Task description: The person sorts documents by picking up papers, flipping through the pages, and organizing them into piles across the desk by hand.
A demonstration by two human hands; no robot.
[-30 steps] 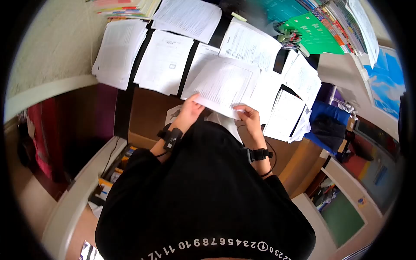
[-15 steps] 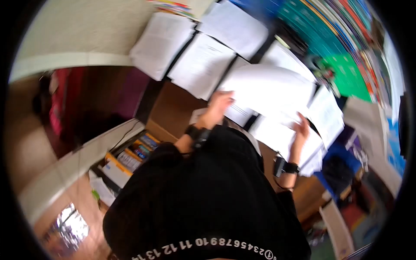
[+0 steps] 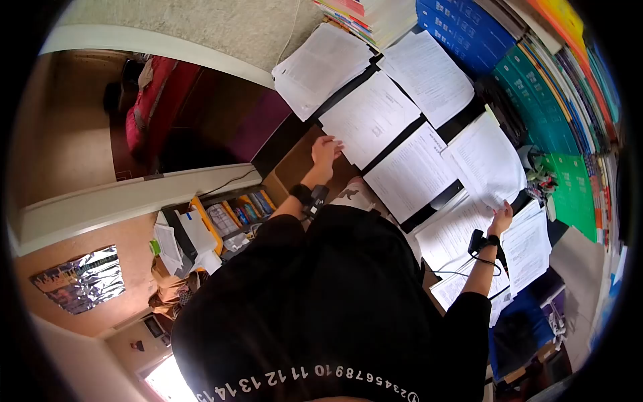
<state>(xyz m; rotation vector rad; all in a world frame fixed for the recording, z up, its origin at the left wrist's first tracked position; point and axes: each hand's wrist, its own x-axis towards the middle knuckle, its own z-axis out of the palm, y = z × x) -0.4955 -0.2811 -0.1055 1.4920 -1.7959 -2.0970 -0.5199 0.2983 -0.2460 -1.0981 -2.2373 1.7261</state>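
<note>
Printed paper stacks lie in rows on a dark desk. My left hand (image 3: 326, 153) is at the near edge of one paper stack (image 3: 370, 119), fingers loosely extended and apart; contact is unclear. My right hand (image 3: 501, 218) is closed at the lower edge of a curved sheet of paper (image 3: 483, 157), whose bottom bends up. Below that sheet lies another printed stack (image 3: 455, 231), partly covered. Between my hands sits a further paper stack (image 3: 412, 173). Each wrist wears a black strap with a small device.
More stacks lie at the back (image 3: 429, 77), far left (image 3: 321, 67) and right (image 3: 526, 244). Blue binders (image 3: 465, 30), green binders (image 3: 539, 87) and books line the back. A small plant (image 3: 539, 177) stands beside them. An open box of books (image 3: 234, 214) is at lower left.
The sheet that arched between both hands is now with my right hand, farther right. My left hand has come away from it toward the left stack. The camera view has shifted.
</note>
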